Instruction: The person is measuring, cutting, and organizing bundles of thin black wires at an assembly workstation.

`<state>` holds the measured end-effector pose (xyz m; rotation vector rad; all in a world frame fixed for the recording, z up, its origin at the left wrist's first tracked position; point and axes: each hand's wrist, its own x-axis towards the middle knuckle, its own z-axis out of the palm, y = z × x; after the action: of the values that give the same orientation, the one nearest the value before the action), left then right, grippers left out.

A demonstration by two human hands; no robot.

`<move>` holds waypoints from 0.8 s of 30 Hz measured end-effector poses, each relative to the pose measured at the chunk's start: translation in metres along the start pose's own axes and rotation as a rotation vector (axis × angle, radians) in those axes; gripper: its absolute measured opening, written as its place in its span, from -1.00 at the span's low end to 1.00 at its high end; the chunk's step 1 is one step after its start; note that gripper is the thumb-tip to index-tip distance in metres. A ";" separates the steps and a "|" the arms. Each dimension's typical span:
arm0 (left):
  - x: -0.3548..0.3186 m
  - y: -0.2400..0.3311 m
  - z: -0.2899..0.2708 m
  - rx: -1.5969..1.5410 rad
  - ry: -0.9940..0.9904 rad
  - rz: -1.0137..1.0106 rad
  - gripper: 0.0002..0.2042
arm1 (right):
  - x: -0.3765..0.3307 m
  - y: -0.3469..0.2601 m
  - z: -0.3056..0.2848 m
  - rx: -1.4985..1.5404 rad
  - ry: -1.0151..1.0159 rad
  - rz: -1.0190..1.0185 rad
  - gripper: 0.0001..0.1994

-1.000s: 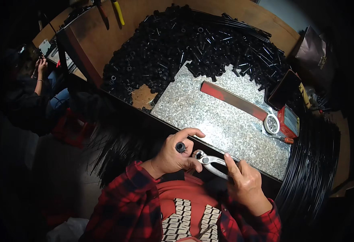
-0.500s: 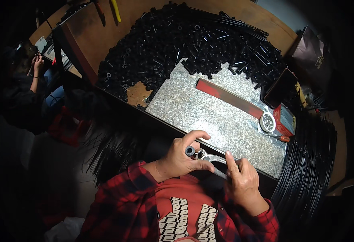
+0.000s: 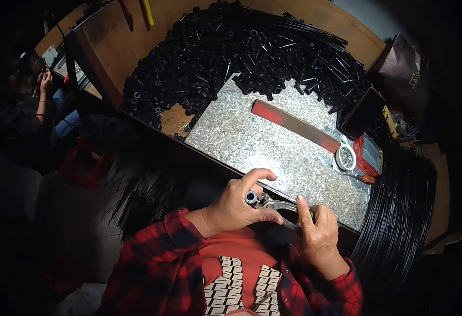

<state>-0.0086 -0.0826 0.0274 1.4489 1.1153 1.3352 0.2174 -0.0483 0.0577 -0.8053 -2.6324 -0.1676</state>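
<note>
My left hand (image 3: 230, 208) is curled round a short dark tube (image 3: 250, 197), whose round, hollow end faces up. Its index finger stretches out above the tube, and the thumb lies along a silver plier-like hand tool (image 3: 282, 206). That tool's head is beside the tube; whether the two touch I cannot tell. My right hand (image 3: 318, 234) is wrapped round the tool's other end, index finger pointing up, with a bit of green showing by the fingers. Both hands are just in front of the bench's near edge. The palms hide much of the tube and tool.
On the speckled bench top (image 3: 231, 137) lie a red-and-dark bar (image 3: 295, 126), a white cup of small metal bits (image 3: 345, 157), a red box (image 3: 368, 155) and an orange-handled screwdriver (image 3: 367, 179). Black parts (image 3: 204, 63) heap behind; black rods (image 3: 397, 205) hang right. A co-worker (image 3: 39, 105) sits left.
The whole view has shifted slightly. The tube's end has tilted a little, showing more of its opening, and green now shows by my right fingers. Both hands keep their grip.
</note>
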 end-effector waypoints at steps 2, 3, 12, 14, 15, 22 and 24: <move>0.002 0.000 0.001 -0.015 -0.025 0.007 -0.30 | -0.001 0.002 -0.001 -0.042 0.019 -0.012 -0.36; 0.002 0.000 0.002 -0.032 -0.027 0.002 -0.30 | -0.001 0.003 -0.002 -0.071 0.028 -0.026 -0.36; 0.005 0.002 -0.002 0.006 -0.018 -0.016 -0.27 | 0.005 -0.002 -0.011 0.030 -0.080 0.023 -0.36; 0.005 0.002 -0.002 0.048 -0.008 0.015 -0.26 | 0.006 -0.004 -0.015 0.106 -0.158 0.070 -0.36; 0.005 0.003 -0.002 0.047 -0.002 0.020 -0.25 | 0.007 -0.005 -0.016 0.104 -0.166 0.074 -0.36; 0.003 0.002 0.001 -0.003 -0.010 -0.002 -0.25 | 0.003 -0.002 -0.011 0.007 -0.057 0.010 -0.36; 0.003 0.003 0.001 -0.017 -0.023 -0.020 -0.25 | 0.001 0.000 -0.009 -0.005 -0.042 0.001 -0.36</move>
<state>-0.0077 -0.0803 0.0308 1.4345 1.0983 1.3079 0.2193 -0.0501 0.0661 -0.8203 -2.6716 -0.1586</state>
